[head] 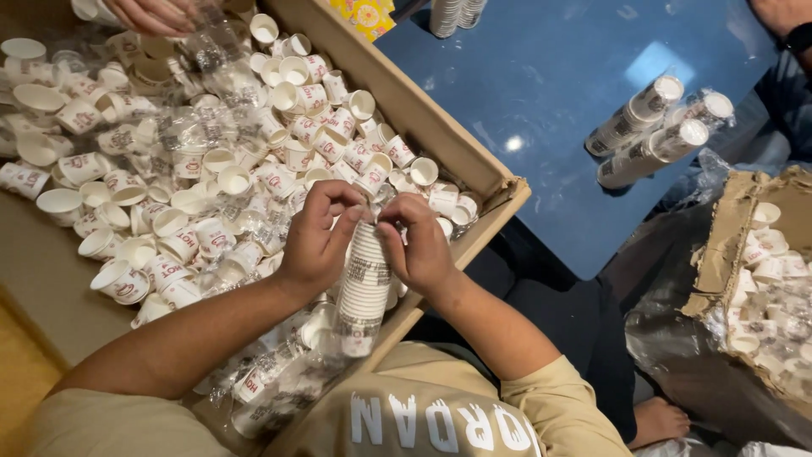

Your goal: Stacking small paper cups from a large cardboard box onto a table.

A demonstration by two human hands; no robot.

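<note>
Cups in a nested stack point(362, 288) sit at the frame's lower centre, held upright over the near edge of the big cardboard box point(440, 127). I see that box filling the upper left and centre, heaped with loose white paper cups point(211, 169) with red print and crumpled clear wrap. At the upper right a blue table point(550, 85) carries wrapped sleeves of cups point(651, 127). A torn second box point(761, 254) of cups sits at the right edge. My left hand point(317, 241) has its fingers curled closed around the stack's top from the left; my right hand point(419, 245) pinches the same top rim from the right, fingertips meeting the left hand's. Another person's hand point(152, 13) shows at the top left edge, touching the wrap.
</note>
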